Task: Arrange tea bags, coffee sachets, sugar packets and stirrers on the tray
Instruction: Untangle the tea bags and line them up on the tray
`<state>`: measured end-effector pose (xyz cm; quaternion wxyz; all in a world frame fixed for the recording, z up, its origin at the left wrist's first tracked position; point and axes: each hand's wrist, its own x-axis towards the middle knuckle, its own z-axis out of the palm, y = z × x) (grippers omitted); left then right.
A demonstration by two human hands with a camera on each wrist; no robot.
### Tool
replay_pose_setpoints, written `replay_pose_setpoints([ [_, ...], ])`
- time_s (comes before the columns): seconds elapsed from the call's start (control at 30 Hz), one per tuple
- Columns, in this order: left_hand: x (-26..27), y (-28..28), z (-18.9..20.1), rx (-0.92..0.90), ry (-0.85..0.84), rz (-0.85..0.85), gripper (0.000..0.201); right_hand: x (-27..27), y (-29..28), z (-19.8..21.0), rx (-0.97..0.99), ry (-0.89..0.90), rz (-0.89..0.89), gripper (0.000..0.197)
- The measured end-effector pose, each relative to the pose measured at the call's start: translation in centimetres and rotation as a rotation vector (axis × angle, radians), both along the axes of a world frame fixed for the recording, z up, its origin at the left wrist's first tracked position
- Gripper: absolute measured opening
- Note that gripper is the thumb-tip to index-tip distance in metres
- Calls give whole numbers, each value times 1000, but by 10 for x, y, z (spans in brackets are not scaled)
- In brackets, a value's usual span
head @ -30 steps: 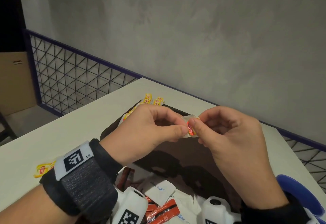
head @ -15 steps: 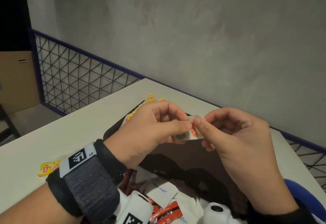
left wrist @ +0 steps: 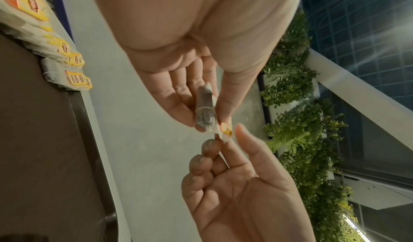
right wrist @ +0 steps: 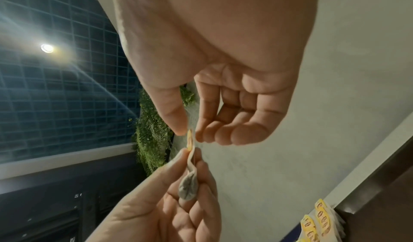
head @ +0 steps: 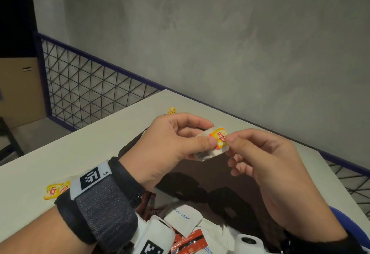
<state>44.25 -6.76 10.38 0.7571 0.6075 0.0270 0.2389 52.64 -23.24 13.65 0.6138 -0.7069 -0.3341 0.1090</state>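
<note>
Left hand (head: 170, 143) pinching a tea bag (head: 212, 143) between thumb and fingers above a dark tray (head: 220, 175), right hand (head: 266, 165) pinching its yellow tag (head: 220, 138), sugar packets (head: 183, 218) below

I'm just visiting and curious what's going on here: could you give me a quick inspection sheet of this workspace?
Surface: pale table bearing a dark tray.
Job's things: tea bag held up over the tray; more tea bags along the tray's edge; sugar packets and red sachets nearest the person.
Clutter: loose tea bag on the table.
Grippers: left hand pinches the tea bag; right hand pinches its yellow tag.
Cables: nothing seen.
Surroundings: grey wall, mesh railing.
</note>
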Motion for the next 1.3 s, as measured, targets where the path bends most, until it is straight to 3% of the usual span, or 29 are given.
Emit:
replay_pose_setpoints([
  [0.07,0,1,0,5,-1,0,31,0,0,-1,-2,-15,0,8],
  [0.47,-3,-3,2,99,46,-35,14,-1,2,-2,58,-44,-70,7],
  [0.63,1,1,0,-30,15,26,19,-2,4,-3,62,56,-31,18],
  [0.8,2,1,1,-200,-23,26,13,-5,7,-7,-39,103,39,10],
  [1.03,0,0,1,-101,16,12,7,-4,6,-5,45,48,-36,11],
  [1.1,-1,-1,2,-71,24,38,14,-4,6,-5,65,23,-65,12],
  [1.23,1,0,1,-67,47,109,62,-6,7,-5,75,-22,-99,10],
  [1.3,1,0,0,-64,73,66,70,-6,8,-5,80,-36,-94,9],
])
